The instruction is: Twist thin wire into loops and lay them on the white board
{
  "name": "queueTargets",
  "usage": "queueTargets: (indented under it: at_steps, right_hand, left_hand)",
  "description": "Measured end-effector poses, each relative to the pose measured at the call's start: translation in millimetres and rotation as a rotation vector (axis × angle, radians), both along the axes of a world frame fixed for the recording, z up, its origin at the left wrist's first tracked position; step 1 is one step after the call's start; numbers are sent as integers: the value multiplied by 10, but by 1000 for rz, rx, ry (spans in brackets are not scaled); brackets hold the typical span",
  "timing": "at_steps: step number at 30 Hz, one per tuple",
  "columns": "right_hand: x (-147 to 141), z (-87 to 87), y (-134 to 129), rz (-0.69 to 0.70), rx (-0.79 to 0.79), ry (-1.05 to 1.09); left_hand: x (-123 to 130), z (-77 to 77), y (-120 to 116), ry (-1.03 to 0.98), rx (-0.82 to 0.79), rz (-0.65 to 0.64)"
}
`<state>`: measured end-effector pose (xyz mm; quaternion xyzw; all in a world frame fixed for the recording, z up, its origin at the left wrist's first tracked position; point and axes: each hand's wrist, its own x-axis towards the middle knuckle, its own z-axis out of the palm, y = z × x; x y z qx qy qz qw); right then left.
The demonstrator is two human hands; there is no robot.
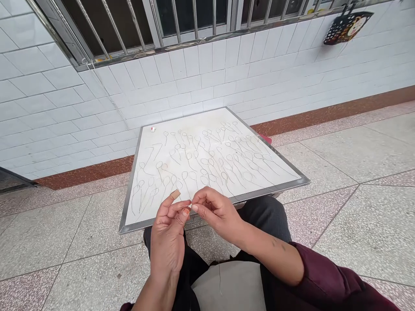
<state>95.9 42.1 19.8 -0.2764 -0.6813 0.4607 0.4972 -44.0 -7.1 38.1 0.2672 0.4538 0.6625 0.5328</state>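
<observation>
The right sleeve (327,272) is deep maroon, creased, ending near the elbow. Small greenish marks (283,248) dot the right forearm (259,241). The left hand (168,231) has tan tape (175,195) on one finger and orange-red colouring on the thumbnail (186,212). The trousers (267,214) are dark; pale grey cloth (230,285) shows at the lap.

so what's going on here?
A seated person has left hand and right hand together by the near edge of the table, fingertips meeting. They seem to pinch a fine strand, which hangs down over the lap. Many thin loops with trailing tails lie spread across the tabletop.
</observation>
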Motion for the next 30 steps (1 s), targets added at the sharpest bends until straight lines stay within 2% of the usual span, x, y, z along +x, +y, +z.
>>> queueTargets:
  at_steps: [6, 12, 16, 21, 30]
  right_hand:
    - [-18, -25, -38, -74, 84, 2]
    - [62, -17, -7, -4, 99, -35]
    - [114, 70, 65, -36, 30, -64]
    - [109, 143, 134, 66, -60, -54]
    - [118, 2, 193, 226, -227, 56]
  left_hand:
    - [143, 2, 53, -34, 96, 57]
    - [113, 44, -6, 25, 127, 23]
    - [96, 90, -19, 101, 107, -81]
    - [132, 146, -3, 160, 65, -169]
    - [123, 53, 43, 195, 37, -124]
